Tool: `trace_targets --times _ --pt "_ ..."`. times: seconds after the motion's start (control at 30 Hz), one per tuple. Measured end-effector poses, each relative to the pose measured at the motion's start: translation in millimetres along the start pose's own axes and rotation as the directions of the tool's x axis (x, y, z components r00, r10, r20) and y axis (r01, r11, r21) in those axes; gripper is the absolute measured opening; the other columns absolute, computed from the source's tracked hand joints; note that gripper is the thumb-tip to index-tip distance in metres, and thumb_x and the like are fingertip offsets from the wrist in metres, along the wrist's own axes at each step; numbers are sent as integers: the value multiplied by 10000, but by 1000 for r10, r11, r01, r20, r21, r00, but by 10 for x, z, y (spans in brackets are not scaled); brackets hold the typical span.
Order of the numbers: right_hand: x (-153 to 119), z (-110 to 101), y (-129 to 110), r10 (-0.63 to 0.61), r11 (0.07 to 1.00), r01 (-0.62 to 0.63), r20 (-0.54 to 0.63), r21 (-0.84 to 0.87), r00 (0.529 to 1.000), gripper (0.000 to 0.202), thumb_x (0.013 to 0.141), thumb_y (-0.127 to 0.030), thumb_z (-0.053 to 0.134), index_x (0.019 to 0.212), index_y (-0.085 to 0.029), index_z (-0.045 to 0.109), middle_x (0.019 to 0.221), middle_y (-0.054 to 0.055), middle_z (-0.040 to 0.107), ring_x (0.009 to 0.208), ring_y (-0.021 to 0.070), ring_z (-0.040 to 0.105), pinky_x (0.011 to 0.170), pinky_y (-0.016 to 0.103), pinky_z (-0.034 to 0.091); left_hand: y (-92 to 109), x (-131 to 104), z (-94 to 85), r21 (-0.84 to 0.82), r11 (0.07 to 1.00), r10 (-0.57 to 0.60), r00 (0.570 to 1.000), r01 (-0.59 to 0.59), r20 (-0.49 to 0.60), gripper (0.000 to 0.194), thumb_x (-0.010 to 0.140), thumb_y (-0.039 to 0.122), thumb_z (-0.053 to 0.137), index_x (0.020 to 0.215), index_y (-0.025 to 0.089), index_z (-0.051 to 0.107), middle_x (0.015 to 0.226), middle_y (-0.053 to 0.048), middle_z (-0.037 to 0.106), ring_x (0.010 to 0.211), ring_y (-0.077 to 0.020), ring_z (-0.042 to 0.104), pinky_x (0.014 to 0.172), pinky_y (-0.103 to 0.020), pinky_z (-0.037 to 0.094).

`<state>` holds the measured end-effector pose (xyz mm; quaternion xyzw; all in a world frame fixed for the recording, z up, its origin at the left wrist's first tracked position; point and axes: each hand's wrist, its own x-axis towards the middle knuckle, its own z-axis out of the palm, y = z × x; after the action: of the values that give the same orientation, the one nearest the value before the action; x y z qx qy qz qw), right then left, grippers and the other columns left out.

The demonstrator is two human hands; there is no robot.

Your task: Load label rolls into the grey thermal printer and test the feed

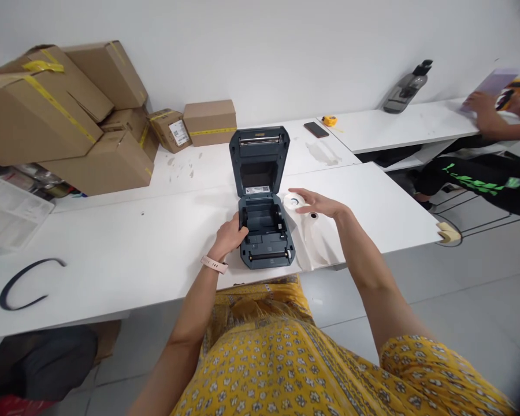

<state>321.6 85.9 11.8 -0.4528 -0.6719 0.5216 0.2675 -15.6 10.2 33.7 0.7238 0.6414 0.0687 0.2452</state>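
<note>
An open dark grey label printer (266,251) sits near the table's front edge, its lid (260,156) tilted up and its roll bay showing nothing inside. My left hand (230,236) grips the printer's left side, thumb over the rim and the other fingers mostly hidden. Just right of the printer, my right hand (318,203) has its thumb and fingers around a white roll (291,200) that looks like labels. Beneath that hand lies white backing paper (314,245), with a small roll with a dark core (314,216) at its upper end.
Cardboard boxes (117,164) are piled at the back left. A black curved band (8,289) lies on the left of the table (112,254). Behind the printer are a phone (316,129), a yellow tape measure (329,121) and a bottle (405,89). Another person's hands (487,112) hold a purple box (494,84) at far right.
</note>
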Motion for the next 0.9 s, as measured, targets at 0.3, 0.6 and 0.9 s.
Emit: trace_targets --times 0.3,0.6,0.9 --pt "-597 -3 421 134 988 -119 -167 96 977 622 712 -479 841 1289 -280 723 1370 93 736 1200 294 689 1010 464 546 0 19 -23 24 1000 9 999 -10 43 565 915 261 414 1464 142 476 1010 -133 780 903 -346 750 784 -411 540" --pt "-791 277 -21 28 967 29 -216 255 976 579 724 -585 833 1197 -262 755 1055 68 782 850 226 710 701 332 555 30 -9 -35 68 998 5 999 -7 33 554 915 257 400 1447 133 489 1061 -160 771 961 -366 741 801 -423 535" --pt "112 923 -1045 -65 652 208 219 -729 973 365 848 -377 760 1168 -200 758 1021 72 789 950 257 703 841 338 456 16 4 -2 38 999 -8 1000 8 12 519 891 254 431 1390 158 532 1003 -133 780 954 -362 746 817 -427 537"
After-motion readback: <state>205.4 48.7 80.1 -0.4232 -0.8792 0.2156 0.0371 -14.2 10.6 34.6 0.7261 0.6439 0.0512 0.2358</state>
